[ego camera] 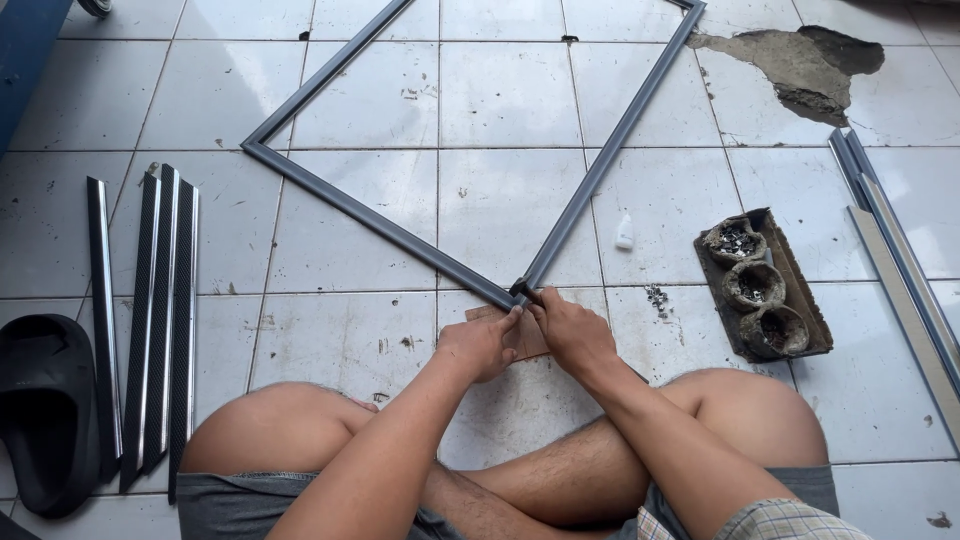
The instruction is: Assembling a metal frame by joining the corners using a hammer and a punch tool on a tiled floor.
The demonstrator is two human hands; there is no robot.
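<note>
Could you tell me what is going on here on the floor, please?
A person sits cross-legged on a white tiled floor and presses both hands on the near corner of a grey rectangular frame that lies flat on the tiles. The left hand and right hand meet at that corner, over a small piece of cardboard. Dark strips lie to the left beside a black sandal; a small white bottle and a tray of three small pots sit to the right.
</note>
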